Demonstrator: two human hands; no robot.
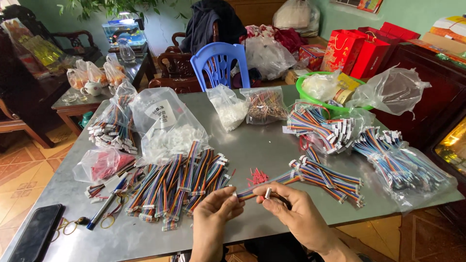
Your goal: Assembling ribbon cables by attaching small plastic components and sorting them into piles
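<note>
Hands meet low over the grey metal table [262,145], just at its near edge. Your left hand [213,213] pinches one end of a rainbow-coloured flat ribbon cable [264,185] between thumb and fingertips, and your right hand [296,213] pinches a small white plastic connector [268,193] right beside that same cable end; the two hands almost touch. The cable runs away from your hands, up and to the right, toward a loose pile of matching ribbon cables with white end plugs [325,177]. Just beyond your right hand, a small scatter of red plastic bits [257,177] lies on the table. Left of your left hand sits a big fanned heap of rainbow ribbon cables [177,187], and further left of that a blue pen [104,207] and a black smartphone [36,233] by the table's corner. Behind the heap stands a clear plastic bag of white connectors [167,128].
</note>
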